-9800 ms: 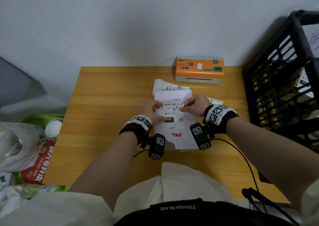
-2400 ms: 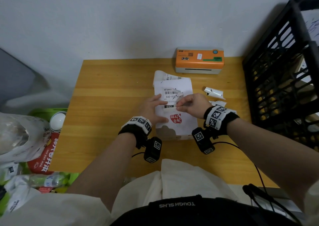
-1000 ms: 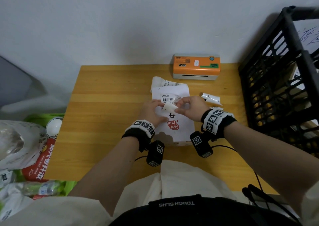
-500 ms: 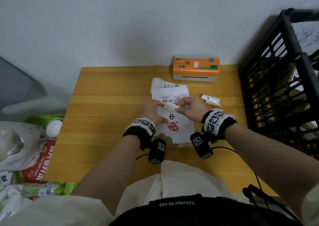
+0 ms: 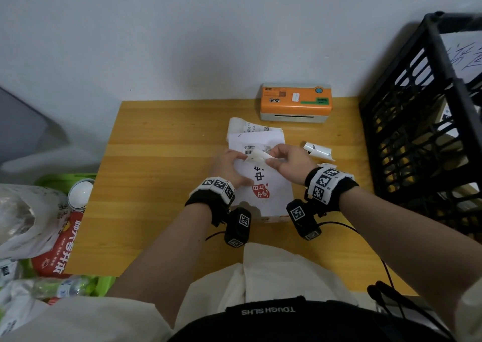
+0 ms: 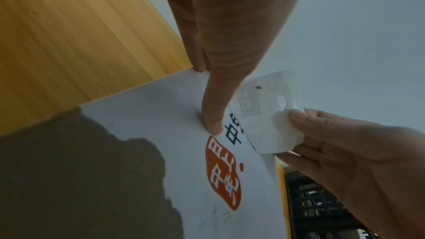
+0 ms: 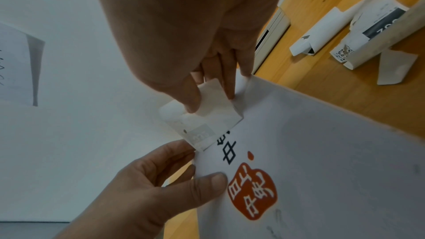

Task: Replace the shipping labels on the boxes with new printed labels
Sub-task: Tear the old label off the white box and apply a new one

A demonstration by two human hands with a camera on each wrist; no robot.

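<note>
A white box (image 5: 268,193) with a red seal and black characters lies on the wooden table (image 5: 161,159). My left hand (image 5: 227,166) holds its left edge, thumb (image 6: 212,121) pressed on the top and fingers (image 7: 147,168) curled at the side. My right hand (image 5: 287,161) pinches the old label (image 5: 254,156), which is half peeled and curls up off the box top (image 6: 161,115). The label's lifted part (image 6: 264,115) shows its blank back, with print showing through. Its far strip with the barcode still sticks to the box.
An orange label printer (image 5: 296,101) stands at the table's back edge, with printed paper (image 5: 242,129) lying before it. Curled label scraps (image 5: 318,149) lie right of the box. A black crate (image 5: 422,122) stands at the right. Bags and a green bin (image 5: 52,237) are at the left.
The label lay flat on the box at first. My right hand has since peeled it up and toward the box's far end, uncovering the black characters. My left hand has stayed on the box.
</note>
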